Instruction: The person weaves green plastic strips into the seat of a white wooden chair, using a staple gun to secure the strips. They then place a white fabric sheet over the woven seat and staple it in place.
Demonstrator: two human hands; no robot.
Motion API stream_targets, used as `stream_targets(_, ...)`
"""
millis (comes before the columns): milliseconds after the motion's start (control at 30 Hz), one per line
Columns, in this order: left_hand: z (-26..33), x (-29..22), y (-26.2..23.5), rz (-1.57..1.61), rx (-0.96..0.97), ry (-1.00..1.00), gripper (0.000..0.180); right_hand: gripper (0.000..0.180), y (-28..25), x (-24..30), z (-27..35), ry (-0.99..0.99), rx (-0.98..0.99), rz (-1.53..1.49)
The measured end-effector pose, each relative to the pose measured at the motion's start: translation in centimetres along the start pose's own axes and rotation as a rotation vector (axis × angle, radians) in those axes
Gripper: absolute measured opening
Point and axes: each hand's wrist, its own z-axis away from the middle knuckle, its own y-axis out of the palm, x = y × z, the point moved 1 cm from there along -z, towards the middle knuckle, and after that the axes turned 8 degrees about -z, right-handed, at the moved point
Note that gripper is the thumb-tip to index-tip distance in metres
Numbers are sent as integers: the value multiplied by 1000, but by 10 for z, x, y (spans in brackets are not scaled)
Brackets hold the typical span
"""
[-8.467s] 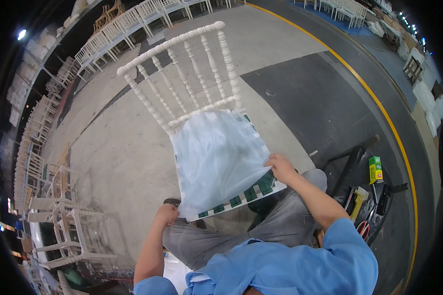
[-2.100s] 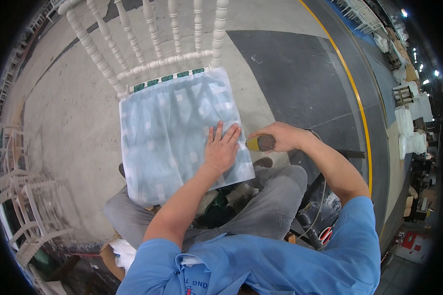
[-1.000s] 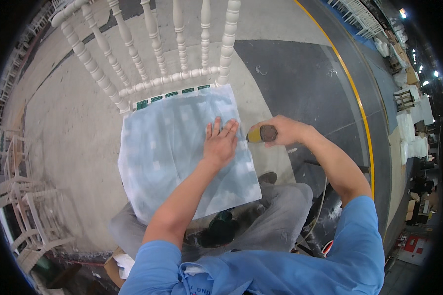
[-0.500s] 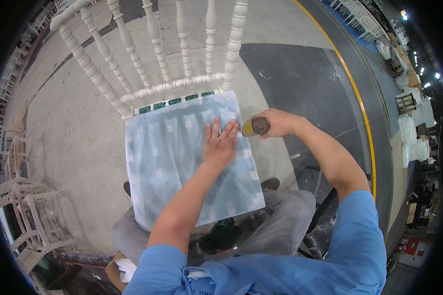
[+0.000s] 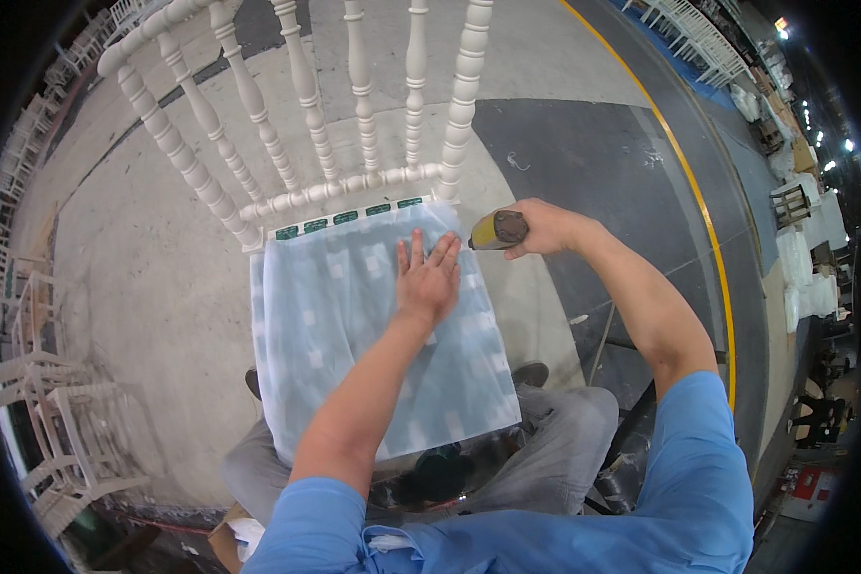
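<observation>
White wooden-looking chair with a back of turned, beaded spindles (image 5: 359,182): it occupies the centre of the view before the person, its back on the far side and its seat reaching toward the lap. Thin, translucent pale-blue sheet with whitish rectangular patches (image 5: 354,359): spread over the chair seat, its near edge lying between the knees. Grey-trousered legs (image 5: 579,440): bent, one to either side of the seat's near end. Left hand (image 5: 429,287): laid palm down on the sheet close to its right edge, fingers extended and unclenched. Right hand (image 5: 543,230): curled around a stubby yellow handheld tool with a dark brown end (image 5: 488,232), whose nose points at the sheet's right edge; whether the two touch cannot be told. Dark green flat strips (image 5: 344,219): a short row exposed between the sheet's far edge and the lower back rail.
</observation>
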Motion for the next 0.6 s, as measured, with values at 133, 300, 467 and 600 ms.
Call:
stream_targets(133, -2, -4, -5, 19, 78, -1, 54, 56, 5, -6, -10, -21, 17, 26)
stream_targets(300, -5, -4, -8, 110, 34, -18, 47, 53, 7, -14, -7, 101, -5, -55)
stream_targets(467, -33, 8, -3, 98, -190, -49, 34, 59, 9, -23, 26, 140, -159, -239)
stream_targets(600, -52, 27, -1, 118, -239, -120, 33, 68, 12, -13, 59, 124, -200, -352)
